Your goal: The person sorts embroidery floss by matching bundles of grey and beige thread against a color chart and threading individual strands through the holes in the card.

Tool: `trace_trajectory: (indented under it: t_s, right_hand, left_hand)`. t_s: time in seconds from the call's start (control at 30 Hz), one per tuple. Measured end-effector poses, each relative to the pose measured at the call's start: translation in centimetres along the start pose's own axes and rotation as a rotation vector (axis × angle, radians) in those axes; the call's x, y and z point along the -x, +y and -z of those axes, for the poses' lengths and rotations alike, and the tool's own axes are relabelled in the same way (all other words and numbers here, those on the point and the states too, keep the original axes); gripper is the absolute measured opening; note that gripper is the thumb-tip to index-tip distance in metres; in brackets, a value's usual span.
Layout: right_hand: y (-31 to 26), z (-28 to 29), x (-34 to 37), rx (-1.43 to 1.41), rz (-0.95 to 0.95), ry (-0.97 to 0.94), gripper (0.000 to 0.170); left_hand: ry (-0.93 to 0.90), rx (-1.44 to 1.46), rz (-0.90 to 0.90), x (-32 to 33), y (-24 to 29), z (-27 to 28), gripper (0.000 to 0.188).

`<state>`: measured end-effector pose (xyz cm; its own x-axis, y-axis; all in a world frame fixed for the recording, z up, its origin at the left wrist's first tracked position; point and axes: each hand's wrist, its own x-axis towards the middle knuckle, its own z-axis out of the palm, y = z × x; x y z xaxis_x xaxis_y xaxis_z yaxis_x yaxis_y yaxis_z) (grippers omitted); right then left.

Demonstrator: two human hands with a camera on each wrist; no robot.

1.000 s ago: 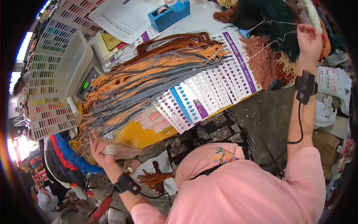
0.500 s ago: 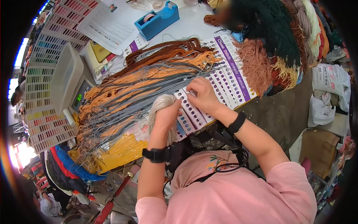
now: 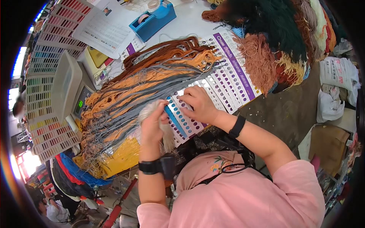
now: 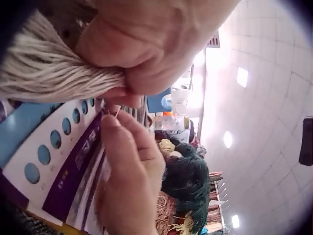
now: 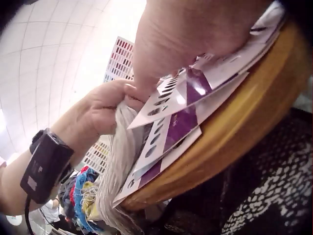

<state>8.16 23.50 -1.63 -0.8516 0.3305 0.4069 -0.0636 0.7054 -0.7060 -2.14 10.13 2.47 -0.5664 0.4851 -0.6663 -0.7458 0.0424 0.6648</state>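
Observation:
A bundle of off-white thread [image 5: 119,161] hangs from my left hand [image 3: 152,127], which grips it over the left end of the punched cards. My right hand [image 3: 199,104] is just to the right, above the same cards. In the left wrist view its thumb and forefinger pinch a thin strand [image 4: 117,110] close beside the bundle. White cards [image 3: 182,117] with rows of holes, one with a blue stripe, lie fanned along the table's front edge beneath both hands. Grey and orange threads [image 3: 133,91] stretch across the table behind.
A scale [image 3: 66,81] stands at the left beside thread colour charts [image 3: 43,91]. A blue tape dispenser [image 3: 154,22] and a printed sheet [image 3: 100,30] are at the back. Dark green yarn [image 3: 279,26] and pinkish yarn [image 3: 256,60] are heaped at the right. The yellow table edge [image 3: 121,157] runs along the front.
My arms were spread wide, the right hand far right with a strand; they came together over the cards. Since half a second ago, both hands have shifted slightly left and the blue-striped card shows more.

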Motion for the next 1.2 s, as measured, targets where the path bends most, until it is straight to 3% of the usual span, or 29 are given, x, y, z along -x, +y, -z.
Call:
trace_trajectory:
  t_s: [0.07, 0.1, 0.2, 0.23, 0.27, 0.33, 0.4, 0.43, 0.5, 0.57, 0.67, 0.73, 0.8, 0.93, 1.03, 1.2]
  right_hand:
    - [0.3, -0.2, 0.2, -0.049, -0.002, -0.006, 0.018]
    - [0.6, -0.2, 0.2, -0.094, 0.01, -0.007, 0.017]
    - [0.9, -0.2, 0.1, -0.244, -0.021, 0.066, 0.016]
    - [0.9, -0.3, 0.1, -0.291, -0.049, 0.094, 0.015]
    - [1.0, -0.2, 0.1, -0.337, -0.079, 0.121, 0.015]
    - [0.3, 0.0, 0.0, -0.127, -0.046, 0.044, 0.021]
    - [-0.6, 0.0, 0.0, 0.07, -0.015, -0.033, 0.031]
    - [-0.7, -0.1, -0.1, 0.103, -0.034, -0.062, 0.04]
    - [-0.9, -0.5, -0.3, 0.126, -0.067, -0.046, 0.038]
    - [-0.9, -0.9, -0.4, 0.144, -0.077, -0.027, 0.037]
    - [-1.0, -0.8, -0.3, 0.178, -0.061, -0.039, 0.037]
    - [-0.9, -1.0, -0.3, 0.176, -0.048, -0.04, 0.037]
    - [-0.8, -1.1, -0.2, 0.185, -0.037, -0.037, 0.037]
    - [-0.8, -1.0, -0.3, 0.19, -0.01, -0.033, 0.037]
    - [-0.6, -1.0, -0.5, 0.189, 0.028, -0.03, 0.037]
    - [-0.7, -0.7, -0.6, 0.201, 0.06, -0.094, 0.037]
  left_hand:
    - [-0.241, 0.42, 0.186, 0.6, 1.2, 2.2, 0.016]
    - [-0.378, 0.491, 0.199, 0.7, 1.3, 2.1, 0.017]
    - [-0.448, -0.009, 0.254, -1.1, 0.2, 0.3, 0.019]
    - [-0.266, -0.319, 0.238, -1.3, -0.5, -1.0, 0.024]
    - [-0.181, -0.429, 0.164, -0.9, -0.1, -1.4, 0.021]
    - [-0.009, -0.652, 0.017, 1.2, 2.0, -1.9, 0.018]
    - [0.077, -0.503, 0.015, 4.0, 7.3, 2.0, 0.014]
    - [0.131, -0.291, -0.162, 4.8, 9.0, 6.1, 0.016]
    - [0.096, 0.225, -0.329, 5.1, 13.5, 19.0, 0.013]
    - [0.699, 0.222, -0.497, 7.8, 14.1, 20.8, 0.016]
    - [0.35, -0.057, -0.333, 9.2, 11.1, 21.1, 0.039]
    - [0.297, -0.147, -0.171, 8.7, 6.4, 12.2, 0.034]
    - [0.053, 0.008, 0.033, 6.3, 2.2, 7.1, 0.03]
    - [0.036, -0.289, 0.097, 1.6, -2.9, 2.5, 0.02]
    - [-0.006, -0.527, 0.025, 0.9, -4.1, 1.3, 0.019]
    - [0.008, -0.367, 0.015, 1.9, -3.7, 2.1, 0.023]
